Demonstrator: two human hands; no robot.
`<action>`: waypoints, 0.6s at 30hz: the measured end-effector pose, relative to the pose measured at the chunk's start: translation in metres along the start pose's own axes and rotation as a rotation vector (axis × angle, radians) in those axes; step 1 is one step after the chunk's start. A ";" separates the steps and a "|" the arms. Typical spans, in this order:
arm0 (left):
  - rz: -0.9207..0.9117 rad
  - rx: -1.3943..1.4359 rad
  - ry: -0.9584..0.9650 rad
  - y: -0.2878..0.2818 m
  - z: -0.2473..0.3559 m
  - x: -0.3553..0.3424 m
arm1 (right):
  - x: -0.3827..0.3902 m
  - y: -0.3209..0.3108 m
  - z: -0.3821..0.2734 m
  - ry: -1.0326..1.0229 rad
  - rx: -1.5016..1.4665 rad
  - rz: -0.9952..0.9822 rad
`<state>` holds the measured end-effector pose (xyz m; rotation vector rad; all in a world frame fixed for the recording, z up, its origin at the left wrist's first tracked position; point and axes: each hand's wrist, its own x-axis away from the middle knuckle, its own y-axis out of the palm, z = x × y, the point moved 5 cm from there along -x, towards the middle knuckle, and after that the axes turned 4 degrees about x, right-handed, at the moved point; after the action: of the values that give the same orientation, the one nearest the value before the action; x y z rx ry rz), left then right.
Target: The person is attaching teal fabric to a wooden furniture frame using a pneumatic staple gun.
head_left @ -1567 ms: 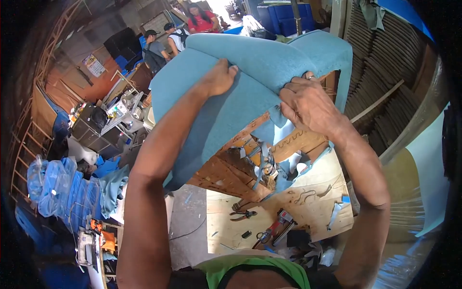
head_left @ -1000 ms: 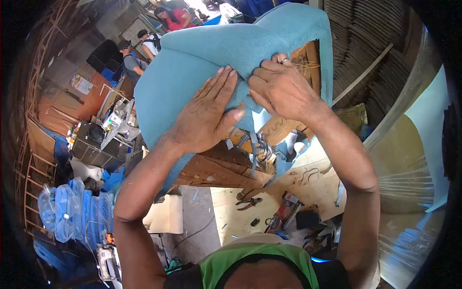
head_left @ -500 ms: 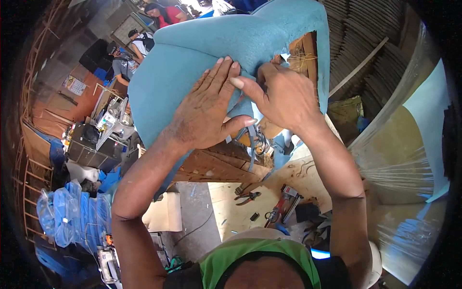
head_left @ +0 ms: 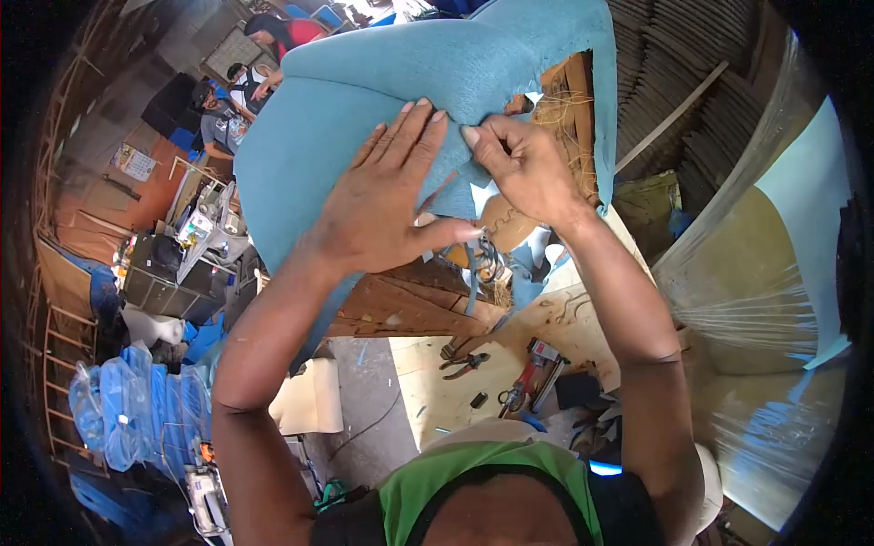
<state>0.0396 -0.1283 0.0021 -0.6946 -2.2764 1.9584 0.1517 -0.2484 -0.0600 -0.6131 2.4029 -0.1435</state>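
Observation:
A teal upholstered furniture piece [head_left: 300,146] fills the upper middle, its worn wooden frame [head_left: 410,305] exposed underneath and at the right. My left hand [head_left: 382,196] lies flat on the fabric, fingers extended along a seam, thumb apart. My right hand [head_left: 523,173] pinches the fabric beside the seam, just right of my left fingertips, near a torn gap with straw-like stuffing [head_left: 555,109]. Below, on a pale plywood board [head_left: 419,382], lie pliers [head_left: 466,366], a red-and-silver staple gun [head_left: 534,379] and a small black item [head_left: 478,399].
Three people [head_left: 218,127] are at the upper left. Blue wrapped bundles [head_left: 127,409], a ladder-like rack [head_left: 68,382] and cluttered metal equipment [head_left: 200,227] stand left. Corrugated material [head_left: 669,82], a wooden strip [head_left: 674,118] and plastic-wrapped pale sheets [head_left: 801,227] are at the right. A cable crosses the floor.
My left hand moved from gripping the seam to lying flat on the fabric. My right hand shifted leftward, its thumb now pinching by the seam. The view has tilted, the piece sitting higher.

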 end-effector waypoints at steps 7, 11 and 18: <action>-0.099 0.356 0.032 -0.013 -0.020 0.004 | 0.010 0.029 0.023 0.028 -0.322 0.117; -0.100 0.205 0.174 -0.008 -0.006 0.007 | 0.017 0.031 0.028 -0.029 -0.308 0.205; -0.047 -0.153 0.281 0.000 0.005 0.004 | -0.007 0.026 0.026 -0.099 -0.072 0.171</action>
<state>0.0345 -0.1314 0.0004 -0.8603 -2.2607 1.5645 0.1625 -0.2212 -0.0831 -0.4339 2.3592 0.0459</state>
